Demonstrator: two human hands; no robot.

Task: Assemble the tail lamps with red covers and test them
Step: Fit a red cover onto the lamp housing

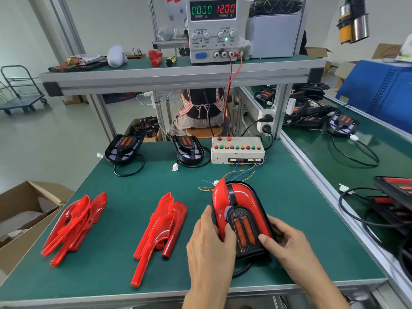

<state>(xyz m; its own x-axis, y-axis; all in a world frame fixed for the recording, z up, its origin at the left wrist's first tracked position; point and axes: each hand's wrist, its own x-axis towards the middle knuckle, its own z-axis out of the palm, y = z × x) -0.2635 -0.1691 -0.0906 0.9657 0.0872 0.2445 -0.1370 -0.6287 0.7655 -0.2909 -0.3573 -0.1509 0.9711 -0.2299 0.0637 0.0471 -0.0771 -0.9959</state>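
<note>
Both hands work on 1 tail lamp [242,219] lying near the front edge of the green table [289,208]. The left hand [209,237] curls its fingers round the lamp's left side, where a red cover [219,204] stands tilted up off the housing; the right hand [287,239] grips the lamp's lower right corner, thumb pressing on the black grille beside the 2 orange strips.

To the left on the table lie 2 heaps of loose red covers: the far-left heap [74,224] and the middle heap [162,230], each holding several overlapping pieces that I cannot count exactly. At the back of the table sit 2 uncovered black lamp housings, the left housing [123,149] and the right housing [188,149], each with a black cable and white plug.

Behind the held lamp stands 1 beige test box [237,150] with 2 red buttons on top and a row of 9 coloured ones; thin coloured wires run from it toward the lamp.

On the shelf above, 1 power supply [211,30] reads 0.000 over "CURRENT A" and 12.00 over "VOLTAGE V".
</note>
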